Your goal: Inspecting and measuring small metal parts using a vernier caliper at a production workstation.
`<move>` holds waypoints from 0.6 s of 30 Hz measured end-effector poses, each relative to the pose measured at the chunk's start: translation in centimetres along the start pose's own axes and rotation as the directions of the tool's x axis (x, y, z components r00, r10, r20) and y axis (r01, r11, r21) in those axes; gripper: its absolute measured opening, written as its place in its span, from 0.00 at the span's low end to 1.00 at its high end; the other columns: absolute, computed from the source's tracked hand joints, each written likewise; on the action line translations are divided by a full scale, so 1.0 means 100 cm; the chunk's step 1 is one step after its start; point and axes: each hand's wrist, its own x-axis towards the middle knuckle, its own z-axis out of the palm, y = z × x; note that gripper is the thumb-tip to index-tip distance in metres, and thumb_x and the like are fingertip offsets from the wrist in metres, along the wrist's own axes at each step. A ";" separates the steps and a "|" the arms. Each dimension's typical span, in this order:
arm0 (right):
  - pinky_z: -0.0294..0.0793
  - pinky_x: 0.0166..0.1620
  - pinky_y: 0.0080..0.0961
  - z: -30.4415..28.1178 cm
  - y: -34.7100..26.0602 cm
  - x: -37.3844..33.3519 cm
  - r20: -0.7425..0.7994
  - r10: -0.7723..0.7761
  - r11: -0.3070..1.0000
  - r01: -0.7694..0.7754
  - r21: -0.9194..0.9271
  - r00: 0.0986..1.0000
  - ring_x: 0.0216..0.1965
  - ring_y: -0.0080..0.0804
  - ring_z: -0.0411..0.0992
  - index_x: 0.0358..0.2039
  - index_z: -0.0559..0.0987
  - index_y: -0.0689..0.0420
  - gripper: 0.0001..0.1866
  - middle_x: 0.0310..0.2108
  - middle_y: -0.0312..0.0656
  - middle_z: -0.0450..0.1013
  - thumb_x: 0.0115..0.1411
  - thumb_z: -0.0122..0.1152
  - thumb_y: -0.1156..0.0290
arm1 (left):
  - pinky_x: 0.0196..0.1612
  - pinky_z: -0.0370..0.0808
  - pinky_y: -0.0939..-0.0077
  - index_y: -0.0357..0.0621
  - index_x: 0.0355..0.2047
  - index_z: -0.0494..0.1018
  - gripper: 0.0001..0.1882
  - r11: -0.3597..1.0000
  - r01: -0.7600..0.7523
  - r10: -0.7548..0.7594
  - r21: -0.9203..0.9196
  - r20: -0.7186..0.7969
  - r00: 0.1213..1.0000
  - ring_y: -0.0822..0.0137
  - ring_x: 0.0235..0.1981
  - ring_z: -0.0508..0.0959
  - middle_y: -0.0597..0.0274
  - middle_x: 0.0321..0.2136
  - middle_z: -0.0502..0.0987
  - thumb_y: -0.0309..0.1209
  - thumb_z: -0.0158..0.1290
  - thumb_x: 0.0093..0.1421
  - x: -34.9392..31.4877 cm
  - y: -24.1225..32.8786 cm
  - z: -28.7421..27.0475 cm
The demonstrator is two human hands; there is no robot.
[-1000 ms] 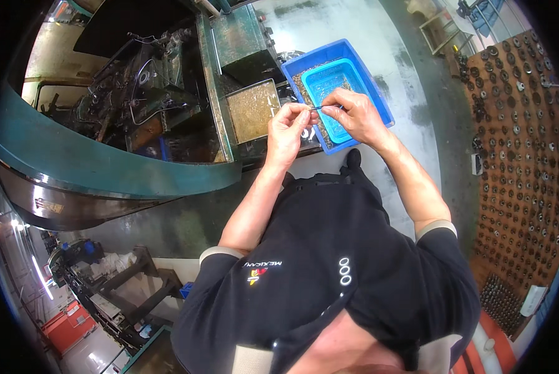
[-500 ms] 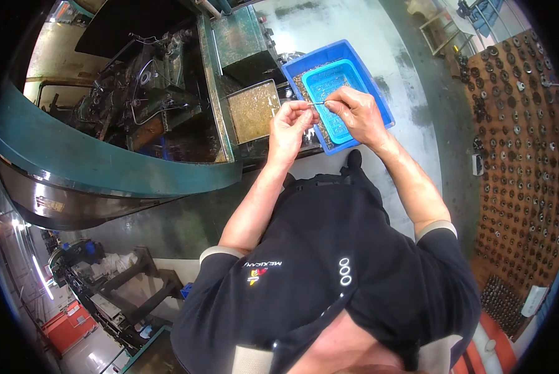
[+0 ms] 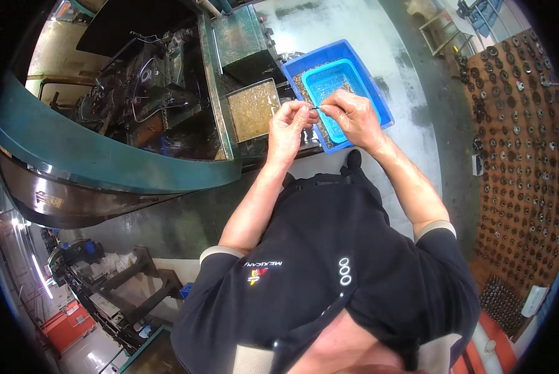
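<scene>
Both of my hands meet above a blue plastic bin (image 3: 293,67), fingertips almost touching. Pinched between the thumb and fingers of my right hand (image 3: 356,119) is a thin dark rod (image 3: 315,108), too small to name more closely. It points left toward the closed fingertips of my left hand (image 3: 285,132); whatever these hold is hidden or too small to make out. Inside the bin sits a light-blue perforated basket (image 3: 326,80), partly covered by my right hand. Small brownish pieces lie around the basket and some inside it.
On the left stands a green machine (image 3: 105,165) with an open, oily interior. A shallow metal tray (image 3: 254,112) of brownish, wet-looking material juts out beside the bin. Along the right, a brown board (image 3: 510,156) carries rows of round metal parts.
My right hand has moved slightly left, so the gap between my fingertips is smaller and less of the rod shows. My left hand has hardly moved.
</scene>
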 end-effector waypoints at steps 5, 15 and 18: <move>0.71 0.29 0.30 0.001 0.003 -0.003 -0.038 0.235 0.951 -0.222 0.214 0.971 0.26 0.41 0.74 0.29 0.78 0.61 0.07 0.25 0.46 0.74 0.57 0.62 0.70 | 0.38 0.75 0.78 0.38 0.40 0.72 0.14 0.999 -0.018 0.018 0.051 0.001 1.000 0.71 0.34 0.79 0.58 0.32 0.79 0.39 0.52 0.65 -0.004 -0.003 0.001; 0.70 0.28 0.23 0.002 -0.002 -0.005 -0.011 0.244 0.944 -0.235 0.230 0.970 0.24 0.25 0.72 0.29 0.78 0.62 0.07 0.22 0.39 0.74 0.60 0.60 0.72 | 0.37 0.75 0.79 0.38 0.39 0.73 0.14 0.998 -0.036 0.036 0.052 -0.006 0.999 0.72 0.33 0.78 0.57 0.32 0.79 0.38 0.53 0.64 -0.006 -0.002 0.002; 0.70 0.28 0.25 0.001 -0.002 -0.007 0.005 0.225 0.957 -0.222 0.188 0.974 0.24 0.28 0.73 0.29 0.78 0.62 0.08 0.22 0.42 0.74 0.60 0.60 0.70 | 0.38 0.75 0.79 0.38 0.39 0.73 0.14 0.998 -0.042 0.042 0.044 -0.004 0.999 0.71 0.33 0.79 0.57 0.33 0.80 0.38 0.53 0.64 -0.005 0.000 0.001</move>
